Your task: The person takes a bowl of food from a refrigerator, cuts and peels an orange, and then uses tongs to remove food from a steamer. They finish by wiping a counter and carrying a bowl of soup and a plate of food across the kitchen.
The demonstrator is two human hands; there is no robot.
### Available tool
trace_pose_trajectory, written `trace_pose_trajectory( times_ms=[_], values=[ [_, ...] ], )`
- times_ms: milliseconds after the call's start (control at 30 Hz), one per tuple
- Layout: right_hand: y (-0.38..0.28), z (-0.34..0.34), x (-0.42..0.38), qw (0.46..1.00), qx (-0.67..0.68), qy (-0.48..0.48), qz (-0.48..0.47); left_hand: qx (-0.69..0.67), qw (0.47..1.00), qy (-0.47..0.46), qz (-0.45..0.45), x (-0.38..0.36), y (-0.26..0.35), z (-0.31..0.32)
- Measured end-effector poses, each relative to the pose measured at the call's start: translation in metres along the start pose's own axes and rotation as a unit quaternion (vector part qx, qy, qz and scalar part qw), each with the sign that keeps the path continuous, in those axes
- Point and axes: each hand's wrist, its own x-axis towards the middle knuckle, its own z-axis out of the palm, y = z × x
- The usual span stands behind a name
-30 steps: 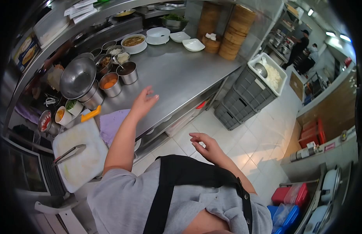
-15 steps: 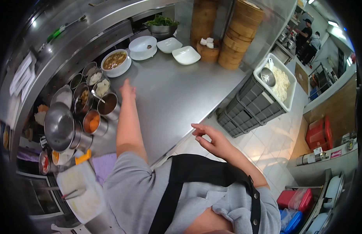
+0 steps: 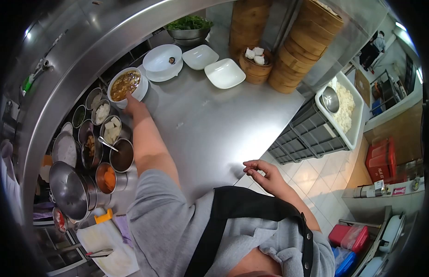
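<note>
My left hand (image 3: 133, 104) is at the near rim of a white bowl of brown soup (image 3: 125, 86), thumb on the edge. The fingers look hooked beneath the rim, partly hidden. A white saucer (image 3: 143, 88) sits under the bowl. Beside it stands another white bowl on a plate (image 3: 160, 59), with a small dark piece inside. Below my left hand are metal tins, one with white slabs (image 3: 112, 130) and one with brown sauce and a spoon (image 3: 122, 156). My right hand (image 3: 265, 177) hovers by the table's near edge, empty, fingers loosely bent and apart from the thumb.
Two white square dishes (image 3: 225, 74) stand at the back of the steel table (image 3: 196, 134). Tall bamboo steamers (image 3: 303, 46) and a small steamer with white buns (image 3: 257, 64) are at its right. A grey crate (image 3: 311, 134) stands off the right edge. A metal shelf edge (image 3: 34, 111) curves along the left.
My left hand has reached forward to the soup bowl and taken hold of its rim. My right hand's fingers have curled in a little. The whole view has shifted.
</note>
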Motion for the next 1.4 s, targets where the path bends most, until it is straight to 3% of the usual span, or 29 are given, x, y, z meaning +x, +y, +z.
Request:
trace_pose_trajectory(
  times_ms=[167,467,600,700,900,1100,1233,1400],
  values=[
    [-0.001,0.000,0.015,1.000,0.001,-0.017,0.007,-0.016,0.998,0.045,0.048,-0.009,0.001,0.003],
    [0.002,0.004,0.020,0.998,0.001,-0.061,0.003,0.011,0.999,0.026,0.021,-0.065,0.014,-0.010],
    [0.001,0.003,0.022,0.996,-0.002,-0.087,-0.017,-0.053,0.995,0.010,0.086,-0.051,-0.020,-0.026],
    [0.001,0.004,0.028,0.992,-0.027,-0.107,-0.060,-0.044,0.998,0.023,0.030,-0.080,-0.024,-0.043],
    [0.020,-0.001,0.053,0.984,-0.037,-0.112,-0.131,-0.046,0.997,-0.054,-0.014,-0.186,-0.015,-0.098],
    [0.063,-0.017,0.107,0.987,0.028,-0.150,-0.043,0.063,0.989,-0.128,-0.050,-0.270,-0.019,-0.174],
    [0.058,-0.009,0.124,0.981,0.102,-0.165,0.029,0.112,0.981,-0.137,-0.078,-0.330,-0.016,-0.219],
    [0.072,0.023,0.138,0.937,0.230,-0.232,0.121,0.111,0.979,-0.143,-0.094,-0.389,-0.023,-0.269]
  ],
)
